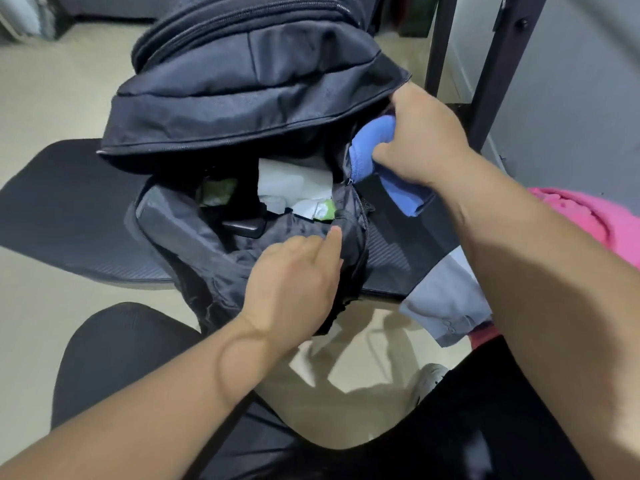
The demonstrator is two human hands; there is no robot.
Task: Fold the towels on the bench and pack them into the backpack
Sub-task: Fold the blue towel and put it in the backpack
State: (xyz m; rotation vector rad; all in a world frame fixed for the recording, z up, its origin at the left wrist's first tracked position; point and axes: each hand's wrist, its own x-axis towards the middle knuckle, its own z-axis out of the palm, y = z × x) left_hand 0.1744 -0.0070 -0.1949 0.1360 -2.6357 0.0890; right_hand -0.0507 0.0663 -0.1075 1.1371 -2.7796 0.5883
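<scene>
A black backpack (221, 98) lies on the black padded bench (65, 209) with its main compartment unzipped and gaping toward me. My right hand (419, 140) grips a folded blue towel (374, 150) at the right corner of the opening, the towel partly inside the zip edge and partly hanging outside. My left hand (294, 275) rests on the near lip of the bag, forefinger stretched out over the fabric. A pink towel (585, 220) lies on the bench at the right, behind my right forearm.
White paper and green packets (294, 188) and a dark flat object (246, 227) sit inside the bag. A grey cloth (446, 303) hangs off the bench edge under my right arm. Black metal frame posts (491, 74) stand at the back right. My knees are below.
</scene>
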